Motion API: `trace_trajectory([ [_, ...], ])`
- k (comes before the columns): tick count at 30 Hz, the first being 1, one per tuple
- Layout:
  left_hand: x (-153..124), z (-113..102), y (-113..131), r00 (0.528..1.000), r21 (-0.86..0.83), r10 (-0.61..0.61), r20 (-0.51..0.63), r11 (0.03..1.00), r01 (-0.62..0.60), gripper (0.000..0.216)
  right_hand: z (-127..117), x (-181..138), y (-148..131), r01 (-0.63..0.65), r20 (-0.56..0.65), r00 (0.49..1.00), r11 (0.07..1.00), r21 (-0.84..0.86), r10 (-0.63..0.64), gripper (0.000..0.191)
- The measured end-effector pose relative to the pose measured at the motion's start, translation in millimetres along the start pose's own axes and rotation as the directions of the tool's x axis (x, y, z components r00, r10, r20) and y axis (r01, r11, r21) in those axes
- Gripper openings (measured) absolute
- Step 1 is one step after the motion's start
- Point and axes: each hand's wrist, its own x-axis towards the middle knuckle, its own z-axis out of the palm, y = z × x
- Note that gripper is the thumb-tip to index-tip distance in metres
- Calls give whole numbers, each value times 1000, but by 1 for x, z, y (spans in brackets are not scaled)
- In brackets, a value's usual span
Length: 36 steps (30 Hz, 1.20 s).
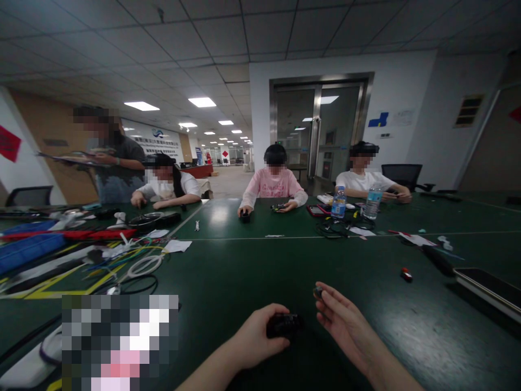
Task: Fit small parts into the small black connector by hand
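Note:
My left hand is wrapped round a small black boxy object low over the green table; its exact kind does not show. To the right of it, my right hand is raised, with thumb and fingertips pinching a small dark round piece that is too small to name. The two hands are apart. Beyond my right hand, a small orange and dark object lies on the table.
A dark flat device with a light edge lies at right. Cables, blue trays and papers spread over the left. Across the green table, people sit near two water bottles; another person stands at far left.

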Motion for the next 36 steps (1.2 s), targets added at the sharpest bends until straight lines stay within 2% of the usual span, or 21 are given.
trace_trajectory([
  [13, -2, -2, 6, 1000, 38, 29, 7, 999, -29, 46, 2, 0, 1, 1, -21, 1000, 1000, -21, -2, 37],
  [20, -2, -2, 9, 1000, 20, 16, 11, 1000, -16, 45, -1, 2, 1, -11, 10, 1000, 1000, -28, 11, 36],
  [36, -1, -1, 0, 1000, 24, 21, -6, 1000, -21, 48, 1, 0, 0, -10, -6, 1000, 999, -54, 9, 38],
])
